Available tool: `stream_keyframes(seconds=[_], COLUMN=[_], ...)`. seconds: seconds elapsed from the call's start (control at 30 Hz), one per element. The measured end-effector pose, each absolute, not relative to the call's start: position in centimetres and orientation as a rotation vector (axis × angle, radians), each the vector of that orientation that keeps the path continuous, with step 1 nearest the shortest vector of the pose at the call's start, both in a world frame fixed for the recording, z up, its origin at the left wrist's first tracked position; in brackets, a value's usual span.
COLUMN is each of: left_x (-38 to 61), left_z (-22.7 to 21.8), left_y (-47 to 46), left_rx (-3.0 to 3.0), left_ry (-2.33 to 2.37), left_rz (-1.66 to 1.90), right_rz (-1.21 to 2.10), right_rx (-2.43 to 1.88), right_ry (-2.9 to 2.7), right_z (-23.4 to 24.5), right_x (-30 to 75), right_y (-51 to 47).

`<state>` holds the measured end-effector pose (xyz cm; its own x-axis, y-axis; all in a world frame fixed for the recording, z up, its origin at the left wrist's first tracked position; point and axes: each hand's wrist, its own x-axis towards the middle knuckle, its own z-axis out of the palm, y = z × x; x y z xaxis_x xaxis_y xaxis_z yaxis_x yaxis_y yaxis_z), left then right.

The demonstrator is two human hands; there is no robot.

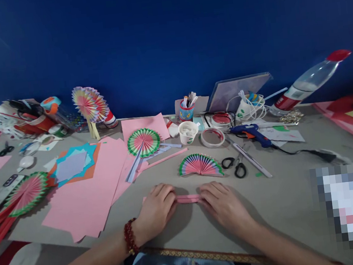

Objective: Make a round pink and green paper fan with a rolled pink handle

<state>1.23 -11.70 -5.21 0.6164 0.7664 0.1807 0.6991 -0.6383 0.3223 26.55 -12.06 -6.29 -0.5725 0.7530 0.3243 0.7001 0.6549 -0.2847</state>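
A narrow folded pink paper strip (188,198) lies on the grey table (286,205) close to the front edge. My left hand (157,208), with a red bead bracelet at the wrist, presses down on the strip's left end with curled fingers. My right hand (222,204) presses on its right end the same way. Only the middle of the strip shows between the two hands. Just behind the hands lies a half-open pleated paper fan (200,166) in pink, blue and green.
Black scissors (235,166) and a blue glue gun (250,133) with its cord lie at right. A tape roll (212,137), a white cup (188,132), pink sheets (88,193), round paper fans (143,142) and a plastic bottle (309,81) crowd the back.
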Motion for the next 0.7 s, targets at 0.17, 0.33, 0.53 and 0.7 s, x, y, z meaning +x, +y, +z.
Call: stream_keyframes(seconds=[0.17,0.33,0.53,0.7], left_x=[1.6,2.4,3.3,3.2], left_z=[-5.1,-4.3,-4.2,-4.4], left_y=[-11.6,-11.7,-11.6,-11.3], left_rx=[2.609,2.583,2.56,2.509], left_ry=[1.276,1.337,1.386,1.396], left_rz=[0.374,0.276,0.259,0.279], right_rz=[0.177,0.194,0.253,0.36], right_rx=[-1.268,-1.336,-1.383,-1.396], right_ry=[-2.439,-2.414,-2.394,-2.348], right_z=[-6.5,-6.8,-6.7,-6.3], right_x=[27.1,27.2,27.2,28.0], right_y=[-12.3,-12.4,-12.4,-12.1])
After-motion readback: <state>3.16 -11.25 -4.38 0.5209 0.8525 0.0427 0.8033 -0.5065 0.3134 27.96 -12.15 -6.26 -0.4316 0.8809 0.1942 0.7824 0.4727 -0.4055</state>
